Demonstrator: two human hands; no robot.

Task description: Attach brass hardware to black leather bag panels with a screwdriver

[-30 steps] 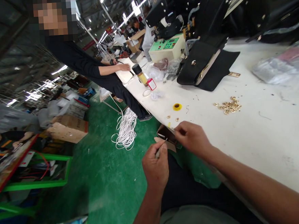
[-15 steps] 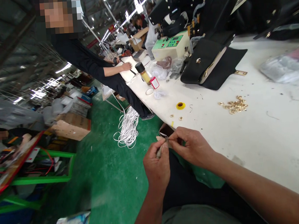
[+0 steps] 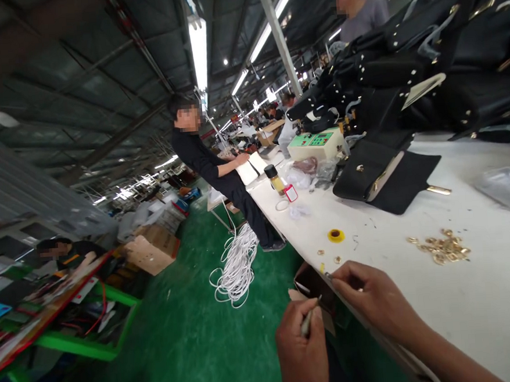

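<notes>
My left hand [image 3: 301,346] is closed round a thin pointed tool [image 3: 310,317] at the bottom of the view. Its tip points up toward a small dark brown leather piece [image 3: 311,283] at the white table's near edge. My right hand [image 3: 373,302] is closed in a pinch on the upper edge of that leather piece, close to the tool tip. A few loose gold fittings [image 3: 330,260] lie on the table just beyond my hands.
On the white table [image 3: 485,309] lie a yellow tape roll [image 3: 335,235], a heap of gold rings [image 3: 440,246], a black handbag [image 3: 376,174], a jar [image 3: 274,178] and a green-panelled machine [image 3: 317,144]. A person in black [image 3: 212,165] works farther along. White cord [image 3: 236,265] lies on the green floor.
The view has tilted up, so my hands sit lower in the picture. My hands have drawn slightly apart; the right now pinches the leather piece's edge instead of meeting the tool tip.
</notes>
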